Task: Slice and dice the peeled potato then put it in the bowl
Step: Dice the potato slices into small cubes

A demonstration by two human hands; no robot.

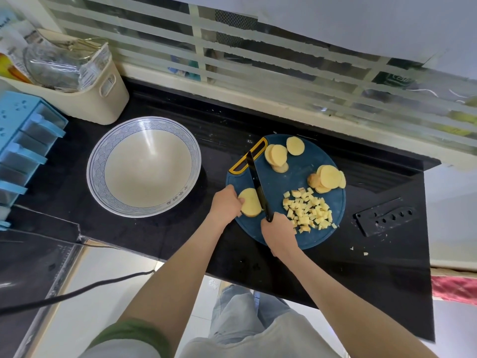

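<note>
One round blue cutting board (291, 171) on the black counter (232, 267) carries one heap of pale yellow potato dice (308, 210) toward its front, a back-edge stack (276, 155) of round slices beside one lone slice (295, 145), and a right-edge stack (327, 178). At the board's left edge the left hand (225, 202) curls its fingers onto a third stack (249, 202), while the right hand (280, 233) wraps round the handle of one black knife (256, 182), whose blade lies against that stack. One bowl (95, 161) stands on the counter left of the board.

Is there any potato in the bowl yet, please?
No, the bowl holds nothing, while the diced potato lies in a heap on the board.
</note>
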